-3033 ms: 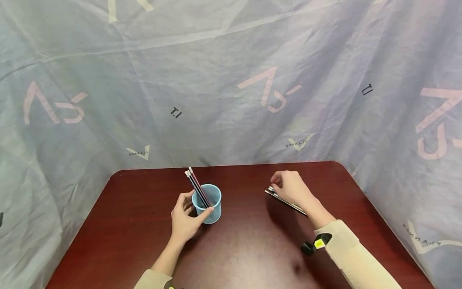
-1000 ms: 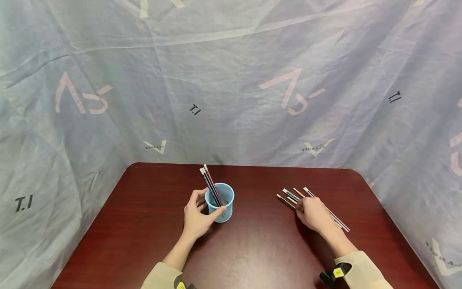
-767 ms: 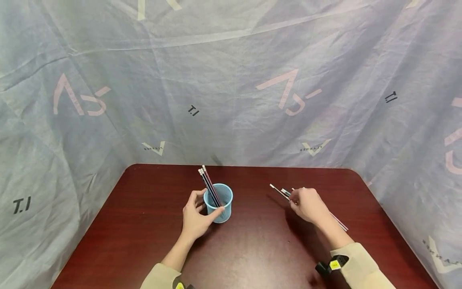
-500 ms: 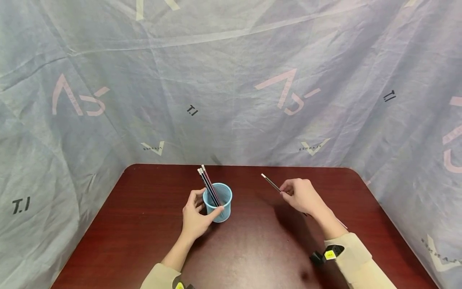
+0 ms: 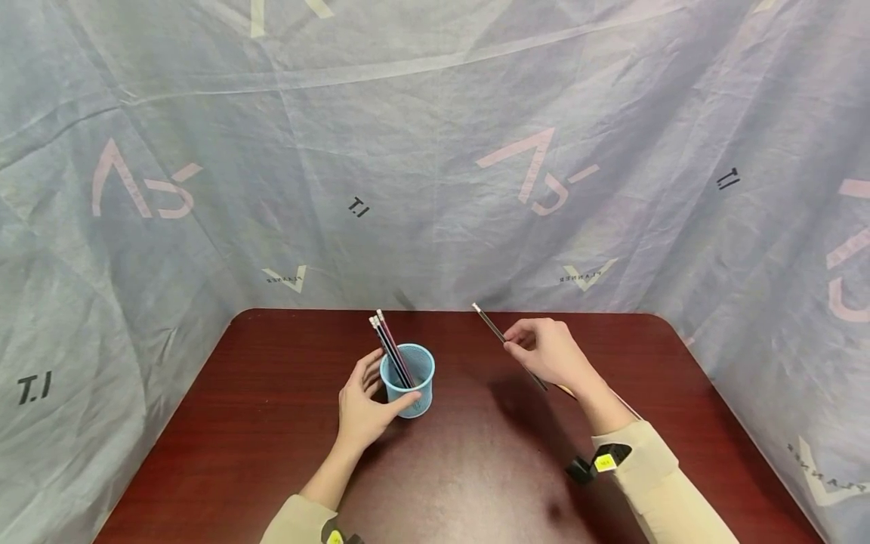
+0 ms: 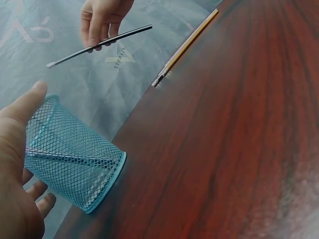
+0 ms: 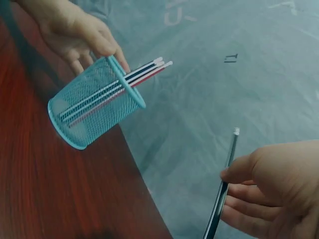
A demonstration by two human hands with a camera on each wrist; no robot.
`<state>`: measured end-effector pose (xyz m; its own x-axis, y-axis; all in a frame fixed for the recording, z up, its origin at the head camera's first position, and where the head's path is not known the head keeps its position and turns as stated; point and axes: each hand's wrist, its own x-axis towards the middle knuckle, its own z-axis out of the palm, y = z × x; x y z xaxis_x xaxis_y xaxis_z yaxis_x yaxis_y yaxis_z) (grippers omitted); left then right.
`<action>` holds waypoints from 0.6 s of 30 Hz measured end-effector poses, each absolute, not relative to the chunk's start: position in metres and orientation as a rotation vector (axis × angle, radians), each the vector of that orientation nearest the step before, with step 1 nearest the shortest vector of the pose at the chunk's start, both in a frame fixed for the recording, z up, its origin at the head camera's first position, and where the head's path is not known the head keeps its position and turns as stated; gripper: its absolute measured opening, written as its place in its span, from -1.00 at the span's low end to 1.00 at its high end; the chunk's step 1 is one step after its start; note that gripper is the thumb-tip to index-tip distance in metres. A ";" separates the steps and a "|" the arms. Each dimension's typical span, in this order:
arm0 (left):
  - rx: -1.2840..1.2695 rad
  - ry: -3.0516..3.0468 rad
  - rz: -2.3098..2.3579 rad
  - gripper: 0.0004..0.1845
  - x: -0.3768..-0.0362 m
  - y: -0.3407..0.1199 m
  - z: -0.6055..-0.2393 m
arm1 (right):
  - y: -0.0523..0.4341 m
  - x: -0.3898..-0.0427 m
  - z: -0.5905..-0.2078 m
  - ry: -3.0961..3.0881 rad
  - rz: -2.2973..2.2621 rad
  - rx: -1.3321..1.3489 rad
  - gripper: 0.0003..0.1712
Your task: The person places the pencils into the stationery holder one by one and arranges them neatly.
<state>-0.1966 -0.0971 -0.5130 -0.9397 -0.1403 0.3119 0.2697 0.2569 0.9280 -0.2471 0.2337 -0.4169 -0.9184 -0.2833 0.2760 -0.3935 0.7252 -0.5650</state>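
Your right hand has lifted, pinching one thin dark pencil; left hand grips blue mesh cup, holding apparently three pencils.

The right hand has risen off the dark red wooden table, lifting one thin black pencil with a white eraser tip away from the loose pencils toward the light blue mesh cup.

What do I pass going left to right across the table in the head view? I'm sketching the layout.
Left hand → blue mesh pencil cup with its pencils → black pencil → right hand pinching it.
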 end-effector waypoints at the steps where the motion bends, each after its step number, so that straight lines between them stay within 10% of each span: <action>1: -0.117 -2.201 -1.731 0.02 -0.197 -0.097 -0.513 | 0.232 -0.247 -0.415 -2.745 0.984 0.543 -0.94; 18: -0.150 -2.188 -1.744 -0.13 -0.200 -0.099 -0.514 | 0.204 -0.251 -0.394 -2.559 1.259 0.531 -0.91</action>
<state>-0.1996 -0.0993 -0.5137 -0.9373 -0.1260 0.3250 0.2888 0.2415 0.9264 -0.2506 0.2039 -0.3938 -0.9051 -0.2145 0.3671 -0.4217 0.5627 -0.7110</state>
